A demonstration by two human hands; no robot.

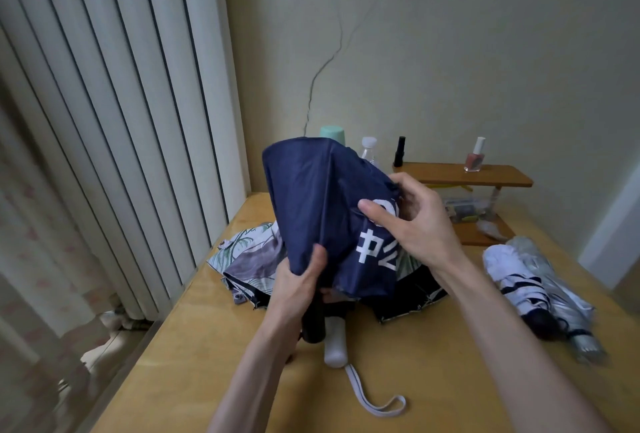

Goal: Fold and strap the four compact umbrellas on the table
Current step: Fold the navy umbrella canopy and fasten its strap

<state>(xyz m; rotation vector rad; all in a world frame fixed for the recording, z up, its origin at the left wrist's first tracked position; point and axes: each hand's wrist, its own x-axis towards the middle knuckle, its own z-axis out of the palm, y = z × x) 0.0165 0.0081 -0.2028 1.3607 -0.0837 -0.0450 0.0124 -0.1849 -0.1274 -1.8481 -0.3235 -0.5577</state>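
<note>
- Navy-blue compact umbrella point(311, 197) with white printed characters is held up over the yellow wooden table point(450, 380) in the head view. Its canopy is loose and bunched, with no strap around it.
- The left hand point(298, 290) grips the gathered lower end of that canopy. The thumb presses on the cloth and the fingers wrap round just above the black cylindrical handle point(313, 325), which sticks out below the palm.
- The right hand point(415, 221) pinches a fold at the canopy's right side, with the thumb lying on the white print and the fingers curled round the fabric edge.
- Beneath the raised umbrella, a leaf-print umbrella point(249, 252) lies spread and unfolded on the table, with its black lining showing on the right.
- A white handle point(335, 342) juts out from under it toward the person. Its white wrist strap point(374, 401) lies in a loop on the tabletop.
- At the right of the table, a white umbrella with dark stripes point(509, 270) and a silver umbrella point(554, 280) lie side by side, touching. Both are collapsed; whether their straps are fastened cannot be told.
- Against the back wall a low brown wooden shelf point(467, 174) bears a pink nail-polish bottle point(474, 155) and a small black bottle point(400, 152).
- A clear plastic bottle with a white cap point(369, 147) and a mint-green container point(332, 133) are partly hidden behind the navy canopy.
- White vertical blinds point(104, 86) fill the left side.
</note>
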